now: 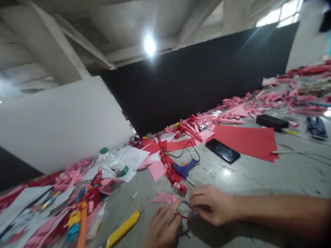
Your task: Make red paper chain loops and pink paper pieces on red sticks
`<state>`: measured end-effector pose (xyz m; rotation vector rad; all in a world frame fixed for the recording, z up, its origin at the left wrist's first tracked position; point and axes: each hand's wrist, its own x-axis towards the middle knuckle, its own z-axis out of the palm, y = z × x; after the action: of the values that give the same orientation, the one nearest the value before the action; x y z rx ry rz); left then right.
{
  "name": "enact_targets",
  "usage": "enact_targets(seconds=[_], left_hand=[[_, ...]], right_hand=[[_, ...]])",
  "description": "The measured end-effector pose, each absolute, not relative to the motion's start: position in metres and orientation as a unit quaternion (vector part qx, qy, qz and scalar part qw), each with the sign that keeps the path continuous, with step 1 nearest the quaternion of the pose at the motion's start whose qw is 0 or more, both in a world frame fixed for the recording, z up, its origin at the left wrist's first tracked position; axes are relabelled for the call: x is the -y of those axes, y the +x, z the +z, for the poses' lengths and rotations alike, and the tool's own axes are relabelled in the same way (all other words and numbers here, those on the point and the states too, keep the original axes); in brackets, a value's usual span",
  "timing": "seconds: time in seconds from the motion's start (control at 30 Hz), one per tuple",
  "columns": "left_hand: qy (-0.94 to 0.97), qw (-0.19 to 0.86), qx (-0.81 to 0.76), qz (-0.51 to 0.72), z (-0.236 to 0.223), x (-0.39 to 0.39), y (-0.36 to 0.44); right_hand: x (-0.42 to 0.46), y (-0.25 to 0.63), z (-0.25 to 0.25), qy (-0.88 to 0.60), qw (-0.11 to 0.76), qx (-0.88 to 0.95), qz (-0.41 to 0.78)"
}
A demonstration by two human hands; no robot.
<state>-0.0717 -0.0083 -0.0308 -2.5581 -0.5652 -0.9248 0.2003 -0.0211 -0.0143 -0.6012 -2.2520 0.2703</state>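
Note:
A thin, pale wire-like ring (pixel 171 193) is held upright just above the grey table. My right hand (pixel 213 205) pinches its right side between curled fingers and thumb. On the ring's lower left, the fingers of my left hand (pixel 164 224) are closed; a narrow red strip (pixel 185 217) pokes out beside them. The left thumb is mostly hidden. Just beyond the ring lie a blue glue gun (pixel 184 168), its nozzle toward my hands, and a crumpled red paper piece (pixel 181 188). A pink paper scrap (pixel 162 198) rests behind my left hand.
A yellow cutter knife (pixel 123 228) lies to the left, near an orange tool (pixel 82 224). Further back are a plastic bottle (pixel 117 163), white sheets (pixel 137 156), a black phone (pixel 222 150) and red paper (pixel 248 139). Pink scraps (pixel 236 112) line the black panel (pixel 193 79).

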Motion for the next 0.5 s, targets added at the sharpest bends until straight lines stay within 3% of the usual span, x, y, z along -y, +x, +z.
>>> enact_targets(seconds=[0.5], left_hand=[[-0.904, 0.149, 0.185, -0.355, -0.028, 0.011, -0.074]], right_hand=[[0.017, 0.199, -0.028, -0.210, 0.363, 0.902, 0.096]])
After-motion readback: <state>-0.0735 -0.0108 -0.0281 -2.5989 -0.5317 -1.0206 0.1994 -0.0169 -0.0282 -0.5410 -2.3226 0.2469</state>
